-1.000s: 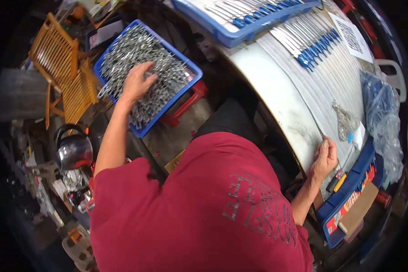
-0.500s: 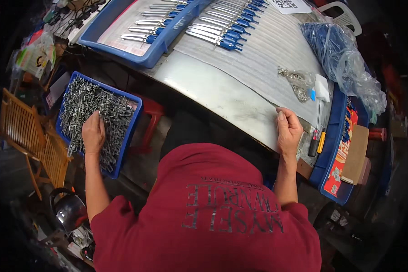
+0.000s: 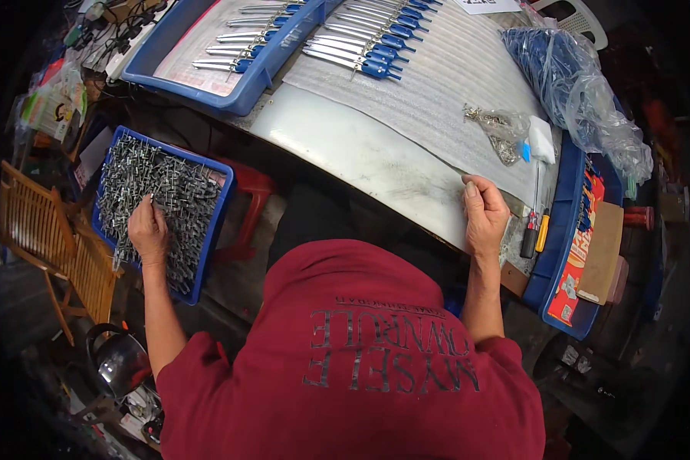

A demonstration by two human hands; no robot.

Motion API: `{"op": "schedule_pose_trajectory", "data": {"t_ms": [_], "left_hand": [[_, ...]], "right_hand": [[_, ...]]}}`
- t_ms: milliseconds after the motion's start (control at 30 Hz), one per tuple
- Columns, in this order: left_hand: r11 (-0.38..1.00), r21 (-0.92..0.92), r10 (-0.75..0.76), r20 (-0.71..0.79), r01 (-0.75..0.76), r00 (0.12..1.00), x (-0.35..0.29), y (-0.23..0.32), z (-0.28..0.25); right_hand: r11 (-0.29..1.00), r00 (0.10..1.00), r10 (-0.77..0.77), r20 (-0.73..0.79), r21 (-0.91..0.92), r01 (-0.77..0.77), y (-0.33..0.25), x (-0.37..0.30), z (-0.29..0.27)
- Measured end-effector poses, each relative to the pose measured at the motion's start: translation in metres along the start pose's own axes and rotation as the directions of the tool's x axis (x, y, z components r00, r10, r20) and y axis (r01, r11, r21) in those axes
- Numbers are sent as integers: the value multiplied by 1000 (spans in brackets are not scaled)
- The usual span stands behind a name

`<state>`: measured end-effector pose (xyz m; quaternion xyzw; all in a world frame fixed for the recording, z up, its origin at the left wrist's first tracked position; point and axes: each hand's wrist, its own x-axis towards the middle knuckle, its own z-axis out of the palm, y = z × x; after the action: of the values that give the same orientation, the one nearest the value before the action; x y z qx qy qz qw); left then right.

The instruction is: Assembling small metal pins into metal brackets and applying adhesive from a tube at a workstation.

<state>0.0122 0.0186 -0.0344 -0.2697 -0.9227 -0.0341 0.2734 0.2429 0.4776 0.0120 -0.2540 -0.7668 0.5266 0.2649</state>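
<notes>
Left forearm [image 3: 163, 310] extended at frame left; left hand [image 3: 148, 234] back upward, fingers bent, grip indeterminate. Right forearm [image 3: 483, 299] near vertical, right of centre; right hand [image 3: 486, 218] curled, thumb beside forefinger.

1. Small, slender silver-grey metal pieces [image 3: 178, 184] lay jumbled in a dense heap, pointing every way.
2. A blue, rectangular plastic bin [image 3: 215, 234] held them, its floor mostly covered except near one corner.

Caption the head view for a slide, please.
Left grip at small metal parts in a blue bin, right grip by a pale worktop bearing rows of blue-and-silver pieces.
</notes>
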Motion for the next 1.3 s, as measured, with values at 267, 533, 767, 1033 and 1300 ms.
{"op": "schedule_pose_trajectory", "data": {"t_ms": [267,533,767,1033,1300], "left_hand": [[988,-31,-155,-99,153,983,-6,-13,3],[916,-192,-380,-130,352,916,18,0,-27],[893,-345,-373,-210,288,904,46,27,-63],[654,-752,-341,-194,84,920,85,117,-106],[152,-988,-205,-7,25,979,130,208,-95]], "right_hand": [[1000,1000,0,6,-22,0,-1,-1,-1],[1000,1000,-3,6,-14,3,0,0,0],[999,1000,4,13,-35,-4,2,1,1],[997,999,-30,16,-68,31,-2,0,-1],[996,996,-47,73,-75,52,-9,3,-1]]}}
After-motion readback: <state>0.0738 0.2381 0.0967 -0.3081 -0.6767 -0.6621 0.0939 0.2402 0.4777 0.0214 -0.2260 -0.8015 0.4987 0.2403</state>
